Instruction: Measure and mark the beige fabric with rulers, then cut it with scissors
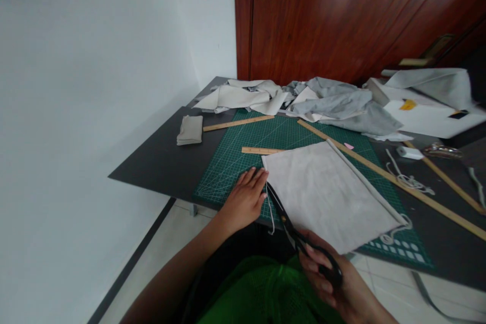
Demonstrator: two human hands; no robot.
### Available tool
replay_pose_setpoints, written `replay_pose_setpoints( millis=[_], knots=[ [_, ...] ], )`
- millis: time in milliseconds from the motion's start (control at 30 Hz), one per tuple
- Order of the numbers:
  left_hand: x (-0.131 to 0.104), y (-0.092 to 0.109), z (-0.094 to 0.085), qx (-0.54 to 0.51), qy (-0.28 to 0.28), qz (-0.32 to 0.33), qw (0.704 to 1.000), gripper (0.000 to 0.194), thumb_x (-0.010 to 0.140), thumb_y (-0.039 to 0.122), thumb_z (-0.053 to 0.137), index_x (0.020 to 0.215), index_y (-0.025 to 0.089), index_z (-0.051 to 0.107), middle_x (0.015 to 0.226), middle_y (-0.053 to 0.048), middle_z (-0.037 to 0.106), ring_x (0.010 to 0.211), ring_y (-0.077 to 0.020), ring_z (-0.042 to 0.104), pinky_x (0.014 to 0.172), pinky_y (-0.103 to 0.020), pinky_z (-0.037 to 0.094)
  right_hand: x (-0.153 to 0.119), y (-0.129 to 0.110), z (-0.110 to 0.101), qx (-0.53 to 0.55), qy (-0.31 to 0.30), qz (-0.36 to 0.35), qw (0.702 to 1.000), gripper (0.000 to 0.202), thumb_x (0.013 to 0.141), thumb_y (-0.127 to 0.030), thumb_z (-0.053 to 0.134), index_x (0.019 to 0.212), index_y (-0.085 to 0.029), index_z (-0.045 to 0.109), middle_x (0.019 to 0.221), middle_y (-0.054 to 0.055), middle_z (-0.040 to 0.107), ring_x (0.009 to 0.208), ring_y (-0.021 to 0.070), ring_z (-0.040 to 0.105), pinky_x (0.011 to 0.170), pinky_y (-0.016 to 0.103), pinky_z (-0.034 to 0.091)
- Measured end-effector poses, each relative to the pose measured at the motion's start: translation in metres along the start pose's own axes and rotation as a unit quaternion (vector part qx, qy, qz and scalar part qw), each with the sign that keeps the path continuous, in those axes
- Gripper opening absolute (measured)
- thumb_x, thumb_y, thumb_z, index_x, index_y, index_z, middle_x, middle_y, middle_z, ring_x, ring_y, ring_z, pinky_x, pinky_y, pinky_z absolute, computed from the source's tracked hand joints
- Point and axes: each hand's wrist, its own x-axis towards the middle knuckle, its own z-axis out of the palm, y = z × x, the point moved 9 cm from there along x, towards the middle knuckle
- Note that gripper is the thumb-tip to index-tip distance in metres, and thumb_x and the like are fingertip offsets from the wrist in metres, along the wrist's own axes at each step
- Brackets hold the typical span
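Observation:
A pale grey square of fabric (326, 187) lies on the green cutting mat (216, 177), with rolled or folded edges along two sides. My left hand (245, 200) rests flat at its left corner, fingers stretched out and tips touching the edge. From that edge a thin white cord (271, 217) hangs over the table's front. My right hand (322, 278) grips black scissors (283, 212) by the handles. Their blades point up toward the cord and the fabric's left edge, close to my left fingertips. Whether the blade tips touch the cord I cannot tell.
Wooden rulers (239, 122) lie about the mat, a long wooden strip (379, 172) on the right. Crumpled fabric (334, 101) lines the back beside a white box (425, 116). A folded cloth stack (190, 130) sits left. White cord (410, 180) lies right.

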Motion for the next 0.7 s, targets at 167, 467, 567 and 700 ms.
replay_pose_setpoints(
  millis=[167,467,567,700],
  knots=[
    [0.011,-0.003,-0.002,0.019,-0.036,0.057,0.998,0.061,0.104,0.028,0.049,0.163,0.025,0.035,0.17,-0.005,0.038,0.16,-0.0312,0.026,0.129,-0.058,0.024,0.001,0.0,-0.003,0.003,-0.001,-0.003,1.0,0.075,0.062,-0.056,0.097,0.12,-0.025,0.061,0.063,-0.012,0.047,0.04,0.0012,0.033,0.032,0.012,0.022],
    [0.002,-0.005,-0.012,0.033,-0.023,0.06,0.997,0.045,0.104,0.031,0.055,0.147,0.022,0.056,0.156,-0.006,0.057,0.153,-0.0308,0.041,0.129,-0.055,0.027,-0.004,0.007,-0.009,-0.019,0.006,0.0,1.0,0.079,0.06,-0.061,0.097,0.122,-0.028,0.061,0.062,-0.012,0.047,0.039,0.0025,0.034,0.031,0.013,0.026],
    [-0.013,0.002,-0.012,0.03,-0.031,0.079,0.996,0.045,0.105,0.031,0.053,0.149,0.023,0.055,0.156,-0.006,0.057,0.153,-0.029,0.04,0.13,-0.054,0.026,-0.015,0.007,-0.015,-0.05,0.016,0.02,0.998,0.082,0.056,-0.063,0.097,0.122,-0.028,0.063,0.06,-0.012,0.045,0.039,0.0028,0.035,0.032,0.013,0.026],
    [-0.03,0.003,-0.011,0.034,-0.034,0.085,0.995,0.043,0.108,0.029,0.046,0.149,0.022,0.055,0.154,-0.005,0.059,0.153,-0.0277,0.041,0.131,-0.053,0.024,-0.024,0.008,-0.031,-0.088,0.018,0.034,0.995,0.078,0.061,-0.065,0.093,0.124,-0.029,0.064,0.059,-0.012,0.044,0.039,0.0031,0.034,0.033,0.014,0.024]
  ],
)
